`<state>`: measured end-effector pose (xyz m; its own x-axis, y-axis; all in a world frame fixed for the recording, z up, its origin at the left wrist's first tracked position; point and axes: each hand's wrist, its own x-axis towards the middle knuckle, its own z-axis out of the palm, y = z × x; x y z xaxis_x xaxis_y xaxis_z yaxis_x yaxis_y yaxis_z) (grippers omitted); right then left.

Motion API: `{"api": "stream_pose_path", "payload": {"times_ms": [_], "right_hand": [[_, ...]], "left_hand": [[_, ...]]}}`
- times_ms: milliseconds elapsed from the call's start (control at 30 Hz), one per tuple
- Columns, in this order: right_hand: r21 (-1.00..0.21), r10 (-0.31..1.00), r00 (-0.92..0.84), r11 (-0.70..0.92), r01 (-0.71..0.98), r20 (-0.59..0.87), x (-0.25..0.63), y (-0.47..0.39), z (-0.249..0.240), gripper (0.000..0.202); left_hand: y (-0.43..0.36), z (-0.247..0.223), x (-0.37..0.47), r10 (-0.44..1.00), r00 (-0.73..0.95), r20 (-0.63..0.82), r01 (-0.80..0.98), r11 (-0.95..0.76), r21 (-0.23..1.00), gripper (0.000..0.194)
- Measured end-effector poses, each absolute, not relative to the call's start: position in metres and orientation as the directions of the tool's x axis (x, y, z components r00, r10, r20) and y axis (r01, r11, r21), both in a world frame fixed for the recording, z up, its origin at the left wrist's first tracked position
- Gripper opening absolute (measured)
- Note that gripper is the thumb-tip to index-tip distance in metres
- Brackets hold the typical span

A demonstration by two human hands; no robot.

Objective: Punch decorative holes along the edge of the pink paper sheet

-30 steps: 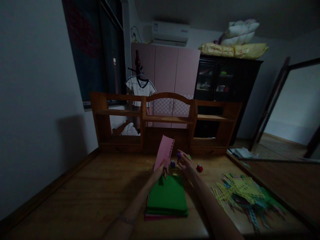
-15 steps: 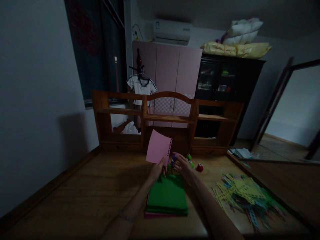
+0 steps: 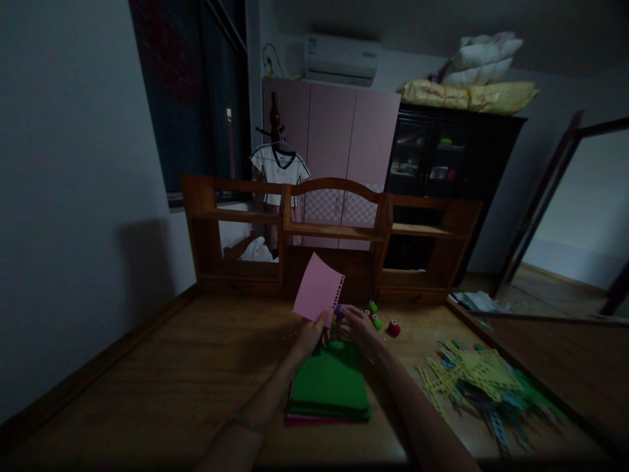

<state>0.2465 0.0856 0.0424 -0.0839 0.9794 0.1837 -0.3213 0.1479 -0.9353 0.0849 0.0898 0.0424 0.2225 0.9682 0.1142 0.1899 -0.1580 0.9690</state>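
Note:
A pink sheet (image 3: 318, 288) with a row of notches along its right edge is held up by my left hand (image 3: 311, 334), whose fingers pinch its lower corner. Just to the right, my right hand (image 3: 358, 323) has its fingers closed on a small purple object (image 3: 339, 312) touching or very near the notched edge. Below both hands lies a stack of green sheets (image 3: 331, 383), with pink showing under it. Small green pieces (image 3: 372, 307) and a red piece (image 3: 394, 328) lie beyond my right hand.
A heap of yellow, green and blue cut strips (image 3: 484, 377) covers the right side of the wooden table (image 3: 196, 367). At its back stands a wooden shelf unit (image 3: 334, 231). A raised edge runs along the table's left side.
The pink sheet has shifted slightly right and tilted. My right hand and the purple object have moved a little left, closer to the notched edge.

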Motion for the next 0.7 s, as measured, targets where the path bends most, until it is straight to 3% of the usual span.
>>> {"api": "stream_pose_path", "payload": {"times_ms": [233,433,633,700], "right_hand": [[-0.943,0.983,-0.095,0.121,-0.31,0.157,0.247,0.084,0.045,0.033],[-0.939,0.982,-0.129,0.088,-0.332,0.138,0.246,0.085,0.044,0.033],[-0.954,0.978,-0.147,0.106,-0.281,0.152,0.242,0.076,0.049,0.033],[-0.959,0.974,-0.163,0.109,-0.261,0.155,0.24,0.074,0.05,0.037]], "left_hand": [[0.093,0.039,0.085,0.973,0.21,0.095,0.249,-0.147,0.957,0.069],[0.087,0.046,0.084,0.974,0.157,0.164,0.238,-0.198,0.951,0.063],[0.082,0.052,0.086,0.936,0.122,0.33,0.033,-0.336,0.941,0.055],[0.083,0.049,0.087,0.947,0.15,0.282,0.055,-0.293,0.954,0.058]]}}
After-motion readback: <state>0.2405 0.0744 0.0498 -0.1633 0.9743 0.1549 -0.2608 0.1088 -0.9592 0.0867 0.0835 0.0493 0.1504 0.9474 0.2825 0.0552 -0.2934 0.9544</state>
